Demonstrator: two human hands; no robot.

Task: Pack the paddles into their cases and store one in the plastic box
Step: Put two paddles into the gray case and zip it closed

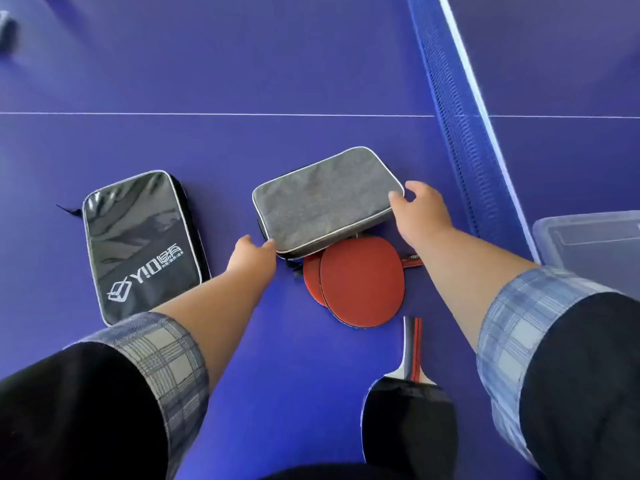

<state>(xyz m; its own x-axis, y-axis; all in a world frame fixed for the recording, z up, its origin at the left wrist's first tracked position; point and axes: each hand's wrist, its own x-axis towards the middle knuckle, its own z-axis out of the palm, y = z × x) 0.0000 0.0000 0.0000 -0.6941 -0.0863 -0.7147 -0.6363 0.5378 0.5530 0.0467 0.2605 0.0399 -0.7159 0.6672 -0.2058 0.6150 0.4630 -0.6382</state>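
A grey fabric case (325, 199) lies in the middle of the blue table, its near edge resting over two stacked red paddles (360, 282). My left hand (251, 256) grips the case's near left corner. At the case's right corner, my right hand (420, 211) holds the edge. A black case with white lettering (142, 244) lies flat to the left. A third paddle with a black face (410, 420) lies near the bottom, handle pointing away from me. The clear plastic box (588, 240) stands at the right edge.
The blue net (450, 109) runs diagonally across the table on the right, just behind the plastic box. A white line (207, 114) crosses the table beyond the cases. A dark object (5, 29) is partly visible at the far left corner.
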